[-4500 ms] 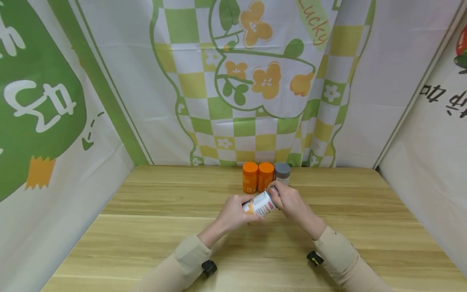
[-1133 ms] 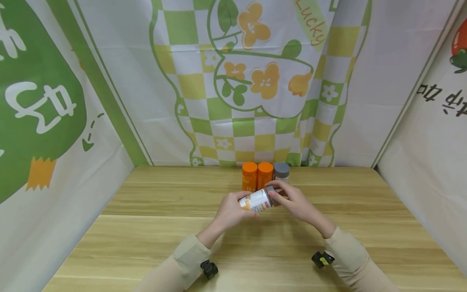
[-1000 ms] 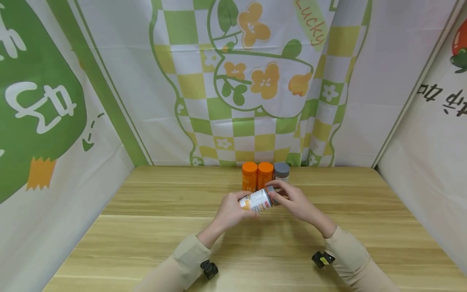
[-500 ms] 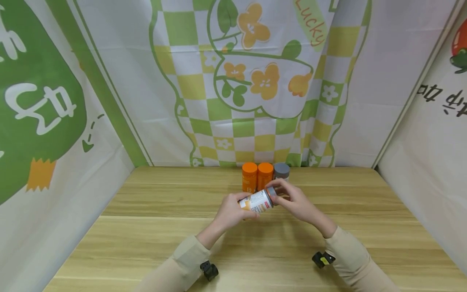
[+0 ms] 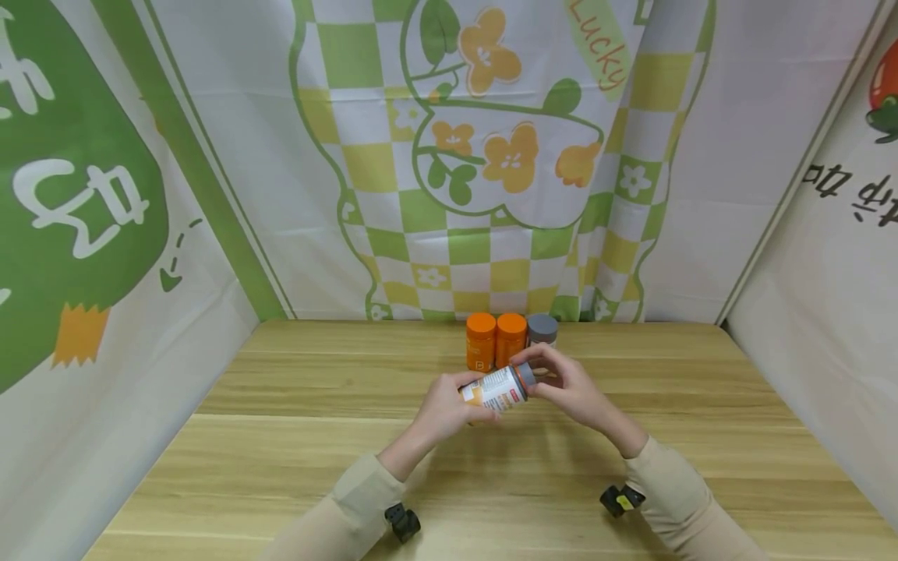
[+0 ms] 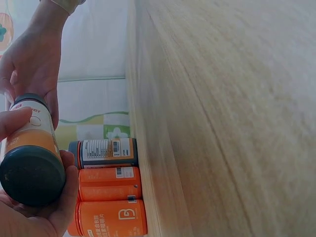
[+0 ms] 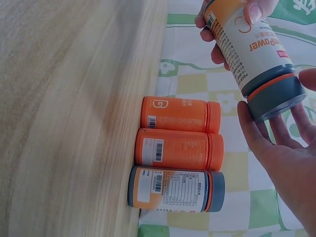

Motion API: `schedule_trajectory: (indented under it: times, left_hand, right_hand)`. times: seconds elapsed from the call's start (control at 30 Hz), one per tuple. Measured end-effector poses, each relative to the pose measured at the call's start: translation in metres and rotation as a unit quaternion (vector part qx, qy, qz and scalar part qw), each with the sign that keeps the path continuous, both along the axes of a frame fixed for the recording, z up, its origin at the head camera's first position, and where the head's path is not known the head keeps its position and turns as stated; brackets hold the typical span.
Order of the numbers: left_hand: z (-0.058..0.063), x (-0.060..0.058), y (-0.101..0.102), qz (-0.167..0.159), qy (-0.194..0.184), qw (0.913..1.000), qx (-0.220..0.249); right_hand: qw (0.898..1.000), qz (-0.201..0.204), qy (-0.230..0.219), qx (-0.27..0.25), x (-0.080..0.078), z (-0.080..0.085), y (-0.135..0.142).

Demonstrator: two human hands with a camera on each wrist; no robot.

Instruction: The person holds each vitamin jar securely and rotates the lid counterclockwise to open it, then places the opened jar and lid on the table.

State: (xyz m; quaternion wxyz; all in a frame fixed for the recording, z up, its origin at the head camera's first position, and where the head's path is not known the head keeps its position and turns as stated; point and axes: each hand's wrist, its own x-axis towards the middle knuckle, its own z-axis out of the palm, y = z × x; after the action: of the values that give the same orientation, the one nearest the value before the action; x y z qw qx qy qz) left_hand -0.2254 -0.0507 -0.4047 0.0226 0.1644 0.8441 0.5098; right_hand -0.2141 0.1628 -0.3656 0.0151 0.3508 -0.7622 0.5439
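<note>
Nearest, beige cloth sleeves [image 5: 673, 487] run out past the lower edge, a small black device [image 5: 402, 523] just beside each cuff. Beneath spreads a pale, wood-grained surface [image 5: 295, 467], its planks running from side to side.

Over its middle, the left hand [image 5: 445, 407] grips a cylindrical white-and-orange bottle with a dark grey base [image 5: 495, 389], tilted and raised off the surface, its capped end toward the right hand [image 5: 571, 389]. The right fingers and thumb hold the bottle's round grey cap [image 5: 526, 375]; an orange ring shows just below it.

Farther back, by the surface's far edge, three bottles stand upright in a close row: an all-orange cylindrical bottle [image 5: 481, 344], a second all-orange bottle [image 5: 510, 340] and a white-and-orange bottle with a grey cap [image 5: 542, 327].

Behind hangs a fabric backdrop [image 5: 477, 253] in green, yellow and white checks, with orange flowers and the word "Lucky". On the left, a white fabric side wall [image 5: 203, 351] bears a big green shape; the right fabric side wall [image 5: 807, 280] carries black characters and a red print, cut off by the edge.

From the head view, the right hand hides the lower part of the standing grey-capped bottle, and the left hand covers the held bottle's base. Most label print is too small to read.
</note>
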Motion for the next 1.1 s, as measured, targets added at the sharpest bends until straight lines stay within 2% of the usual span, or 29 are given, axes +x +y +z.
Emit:
schedule_trajectory:
  times: [0.27, 0.4, 0.67, 1.1]
  left_hand:
    - [0.002, 0.003, 0.000, -0.006, 0.005, 1.0000, 0.001]
    - [0.002, 0.003, 0.000, -0.010, 0.004, 0.9999, 0.005]
    - [0.001, 0.002, 0.001, -0.009, -0.002, 0.9999, 0.010]
    - [0.000, 0.002, 0.002, -0.011, 0.000, 0.9999, 0.006]
  right_hand:
    - [1.000, 0.013, 0.004, -0.021, -0.001, -0.003, 0.001]
    - [0.999, 0.012, 0.020, -0.026, -0.009, -0.014, 0.005]
    - [0.999, 0.011, 0.031, -0.031, 0.000, -0.002, 0.001]
    - [0.998, 0.020, 0.022, -0.048, -0.014, -0.021, 0.009]
